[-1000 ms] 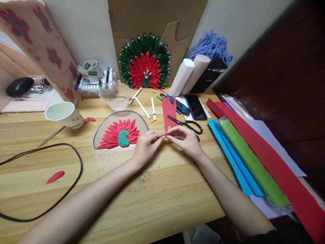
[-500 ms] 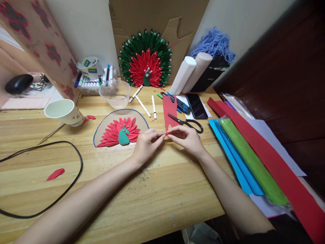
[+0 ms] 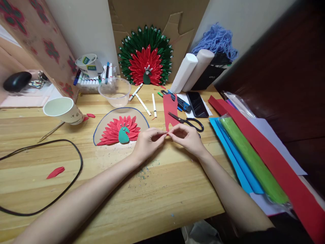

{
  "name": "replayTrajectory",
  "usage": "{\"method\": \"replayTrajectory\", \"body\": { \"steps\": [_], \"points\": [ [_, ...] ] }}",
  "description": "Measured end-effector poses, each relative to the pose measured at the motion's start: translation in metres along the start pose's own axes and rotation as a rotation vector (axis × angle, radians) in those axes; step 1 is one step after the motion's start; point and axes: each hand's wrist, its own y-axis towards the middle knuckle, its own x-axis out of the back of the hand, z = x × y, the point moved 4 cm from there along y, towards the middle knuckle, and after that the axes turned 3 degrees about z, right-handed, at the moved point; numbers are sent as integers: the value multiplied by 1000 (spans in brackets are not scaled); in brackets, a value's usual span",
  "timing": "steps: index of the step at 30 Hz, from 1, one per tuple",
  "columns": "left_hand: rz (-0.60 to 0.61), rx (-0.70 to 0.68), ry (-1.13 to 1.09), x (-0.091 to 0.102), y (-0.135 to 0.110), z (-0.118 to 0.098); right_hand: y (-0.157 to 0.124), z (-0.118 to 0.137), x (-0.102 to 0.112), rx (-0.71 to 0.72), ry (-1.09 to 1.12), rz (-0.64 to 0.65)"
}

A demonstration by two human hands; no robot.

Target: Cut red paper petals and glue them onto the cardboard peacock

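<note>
My left hand (image 3: 148,140) and my right hand (image 3: 186,137) meet fingertip to fingertip above the table. Both pinch a small red paper piece (image 3: 167,134), mostly covered by the fingers. Just left of my left hand lies a half-round cardboard (image 3: 103,127) with a blue outline, bearing a peacock of red paper petals (image 3: 130,122) and a green body (image 3: 124,135). Beyond my right hand, black-handled scissors (image 3: 196,124) rest partly on a cut red sheet (image 3: 169,105). A loose red petal (image 3: 56,172) lies at the left, inside a loop of black cord (image 3: 80,173).
A finished-looking green and red peacock (image 3: 146,56) leans on cardboard at the back. A paper cup (image 3: 62,110), a clear plastic bowl (image 3: 115,96) and markers (image 3: 143,104) stand or lie behind. A phone (image 3: 196,104) and coloured paper (image 3: 254,159) occupy the right side.
My hands stay together at nearly the same spot, with a slight shift of the right fingers around the red piece. The whole view has moved slightly.
</note>
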Motion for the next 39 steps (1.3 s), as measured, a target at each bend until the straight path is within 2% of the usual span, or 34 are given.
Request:
{"method": "replayTrajectory", "body": {
  "steps": [13, 25, 39],
  "points": [
    [61, 6, -42, -2, -2, 1, 1, -2, 1, 31, 27, 2],
    [48, -34, 7, -2, -3, 1, 1, -2, 2, -10, 73, 8],
    [40, -8, 20, -1, -1, 1, -1, 4, 2, 51, -57, 29]
  ]
}}
